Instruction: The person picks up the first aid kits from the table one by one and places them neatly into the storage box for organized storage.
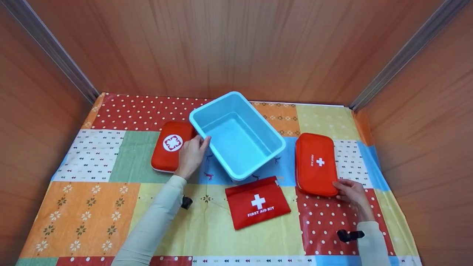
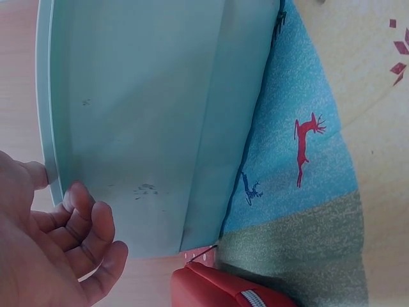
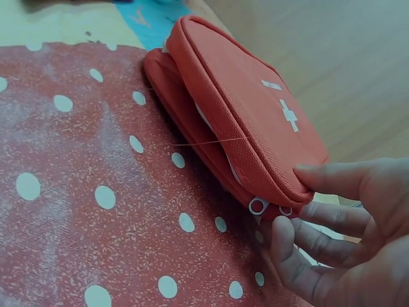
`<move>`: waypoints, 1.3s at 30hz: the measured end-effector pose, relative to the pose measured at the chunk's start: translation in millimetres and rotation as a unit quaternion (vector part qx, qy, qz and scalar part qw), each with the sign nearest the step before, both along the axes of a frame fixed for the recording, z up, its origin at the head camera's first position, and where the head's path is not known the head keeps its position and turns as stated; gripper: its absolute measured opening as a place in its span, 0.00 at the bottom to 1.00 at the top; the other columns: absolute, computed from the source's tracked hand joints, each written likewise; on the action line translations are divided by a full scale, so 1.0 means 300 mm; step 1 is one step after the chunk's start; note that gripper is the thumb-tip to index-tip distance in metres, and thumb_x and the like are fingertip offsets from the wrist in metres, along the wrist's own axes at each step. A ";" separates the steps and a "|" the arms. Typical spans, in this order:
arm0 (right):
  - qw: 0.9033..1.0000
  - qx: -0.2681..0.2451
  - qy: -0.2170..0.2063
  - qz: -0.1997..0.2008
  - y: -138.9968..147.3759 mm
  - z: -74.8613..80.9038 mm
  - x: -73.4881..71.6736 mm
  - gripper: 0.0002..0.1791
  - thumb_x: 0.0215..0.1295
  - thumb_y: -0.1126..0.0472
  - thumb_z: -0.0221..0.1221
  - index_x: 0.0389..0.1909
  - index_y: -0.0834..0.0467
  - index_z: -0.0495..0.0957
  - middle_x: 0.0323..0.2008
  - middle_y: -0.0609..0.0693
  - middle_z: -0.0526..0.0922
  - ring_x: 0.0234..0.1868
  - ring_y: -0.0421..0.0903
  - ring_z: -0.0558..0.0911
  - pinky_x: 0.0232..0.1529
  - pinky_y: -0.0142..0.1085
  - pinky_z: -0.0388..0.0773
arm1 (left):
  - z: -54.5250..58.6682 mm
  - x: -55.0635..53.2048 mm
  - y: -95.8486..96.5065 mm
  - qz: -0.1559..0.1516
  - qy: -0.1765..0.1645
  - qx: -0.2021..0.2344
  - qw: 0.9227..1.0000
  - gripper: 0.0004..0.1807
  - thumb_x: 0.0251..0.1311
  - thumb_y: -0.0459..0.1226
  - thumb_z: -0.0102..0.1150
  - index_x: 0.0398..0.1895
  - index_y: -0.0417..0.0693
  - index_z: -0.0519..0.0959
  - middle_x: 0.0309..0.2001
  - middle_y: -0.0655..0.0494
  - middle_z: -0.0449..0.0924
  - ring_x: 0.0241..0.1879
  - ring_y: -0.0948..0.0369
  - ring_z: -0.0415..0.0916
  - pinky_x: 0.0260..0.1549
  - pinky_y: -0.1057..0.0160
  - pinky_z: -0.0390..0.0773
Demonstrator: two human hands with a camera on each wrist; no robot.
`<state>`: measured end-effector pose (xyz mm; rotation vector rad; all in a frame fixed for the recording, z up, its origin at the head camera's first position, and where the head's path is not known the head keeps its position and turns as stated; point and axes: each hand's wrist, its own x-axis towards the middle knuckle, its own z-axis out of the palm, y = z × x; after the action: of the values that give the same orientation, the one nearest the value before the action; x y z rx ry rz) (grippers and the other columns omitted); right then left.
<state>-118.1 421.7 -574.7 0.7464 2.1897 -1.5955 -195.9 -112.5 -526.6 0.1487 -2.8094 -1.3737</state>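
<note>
A light blue plastic basin (image 1: 236, 144) stands slantwise in the middle of the cloth. My left hand (image 1: 192, 155) pinches its left rim; in the left wrist view the thumb lies over the rim of the basin (image 2: 147, 115) and the fingers curl against its outer wall. On the right, my right hand (image 1: 353, 194) grips the near corner of a red zipped first aid pouch (image 1: 316, 166). The right wrist view shows the thumb on top of the pouch (image 3: 255, 109) and fingers underneath, beside two zipper pulls (image 3: 258, 205).
A red hard-looking case (image 1: 166, 155) with a round white emblem lies left of the basin, partly behind my left hand. In front of the basin is a flat red first aid kit pouch (image 1: 258, 203). Wood-grain panels (image 1: 221, 48) enclose the patchwork cloth (image 1: 85, 207) on three sides.
</note>
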 end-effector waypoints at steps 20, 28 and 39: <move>0.989 -0.108 0.022 -0.096 -0.005 -0.002 0.023 0.36 0.62 0.52 0.66 0.69 0.57 0.67 0.39 0.35 0.80 0.36 0.40 0.81 0.40 0.29 0.81 | 0.001 -0.009 0.003 -0.008 0.004 0.010 1.000 0.22 0.68 0.57 0.49 0.43 0.50 0.76 0.31 0.47 0.82 0.29 0.60 0.80 0.37 0.60 0.83; 0.981 -0.137 0.069 -0.123 -0.015 0.021 0.023 0.10 0.63 0.58 0.65 0.45 0.48 0.85 0.35 0.39 0.84 0.30 0.41 0.82 0.34 0.29 0.81 | 0.007 -0.008 0.004 -0.005 0.002 0.002 1.000 0.26 0.66 0.61 0.48 0.45 0.49 0.77 0.31 0.47 0.82 0.31 0.59 0.80 0.38 0.60 0.83; 0.974 -0.151 0.115 -0.121 -0.026 0.098 0.008 0.13 0.63 0.58 0.65 0.48 0.49 0.85 0.36 0.40 0.86 0.32 0.41 0.83 0.33 0.29 0.80 | 0.000 -0.006 0.005 -0.004 -0.003 0.005 1.000 0.26 0.66 0.61 0.47 0.46 0.49 0.77 0.31 0.47 0.82 0.31 0.57 0.81 0.39 0.58 0.84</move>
<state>-115.7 414.0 -545.4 0.7909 1.9905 -2.1748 -197.8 -110.9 -526.5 0.1425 -2.8112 -1.3921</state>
